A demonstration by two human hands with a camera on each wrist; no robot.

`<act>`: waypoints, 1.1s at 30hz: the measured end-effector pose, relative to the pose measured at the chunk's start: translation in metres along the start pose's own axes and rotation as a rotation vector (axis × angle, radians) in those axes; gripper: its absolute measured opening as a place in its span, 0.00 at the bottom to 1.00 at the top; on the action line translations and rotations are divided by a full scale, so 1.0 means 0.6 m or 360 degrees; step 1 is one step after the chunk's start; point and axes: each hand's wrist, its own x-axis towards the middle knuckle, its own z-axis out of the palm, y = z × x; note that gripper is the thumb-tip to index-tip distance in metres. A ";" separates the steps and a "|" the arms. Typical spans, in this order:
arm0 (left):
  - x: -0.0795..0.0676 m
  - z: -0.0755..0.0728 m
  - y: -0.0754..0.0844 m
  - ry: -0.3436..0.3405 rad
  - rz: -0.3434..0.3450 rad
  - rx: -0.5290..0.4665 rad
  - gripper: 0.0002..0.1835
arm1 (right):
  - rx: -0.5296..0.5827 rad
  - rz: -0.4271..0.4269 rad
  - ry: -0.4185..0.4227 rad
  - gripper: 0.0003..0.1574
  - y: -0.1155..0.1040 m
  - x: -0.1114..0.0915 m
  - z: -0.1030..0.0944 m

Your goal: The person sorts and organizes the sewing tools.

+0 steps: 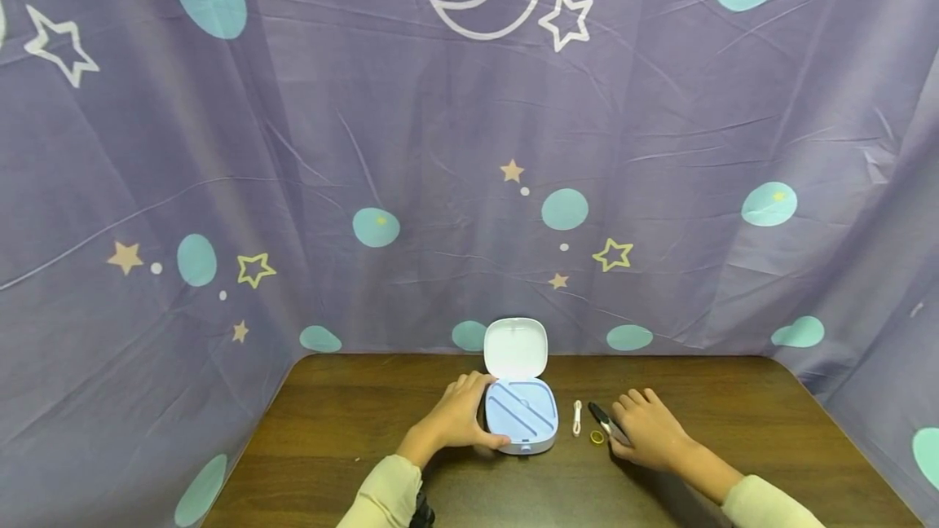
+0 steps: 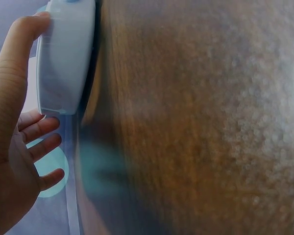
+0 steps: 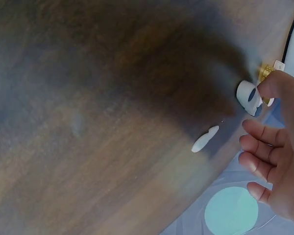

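A small light-blue plastic case (image 1: 522, 411) stands on the table with its white lid (image 1: 516, 348) raised at the back. A diagonal divider crosses its inside. My left hand (image 1: 460, 414) holds its left side, thumb at the front and fingers towards the back; in the left wrist view the thumb presses the case wall (image 2: 66, 63). Over a small tool with a black end (image 1: 597, 412) and a pale middle is my right hand (image 1: 649, 430), fingers loosely bent. Beside its thumb in the right wrist view sits a white loop-shaped part (image 3: 248, 97).
Between case and right hand lie a white tied bundle (image 1: 576, 418) and a yellow ring (image 1: 597, 437). A slim white piece (image 3: 205, 139) shows on the table in the right wrist view. A patterned purple curtain (image 1: 440, 283) hangs behind the brown table (image 1: 345, 414).
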 end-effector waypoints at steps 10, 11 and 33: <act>-0.002 0.003 -0.002 -0.0002 -0.0004 0.0001 0.55 | -0.0043 0.0060 -0.0074 0.19 -0.006 -0.004 0.002; -0.002 0.004 -0.003 0.0000 -0.0001 0.0002 0.55 | -0.0046 0.0061 -0.0077 0.19 -0.007 -0.005 0.002; -0.001 0.007 -0.003 0.0014 -0.0002 0.0015 0.54 | -0.0089 0.0122 -0.0069 0.17 -0.003 -0.001 -0.005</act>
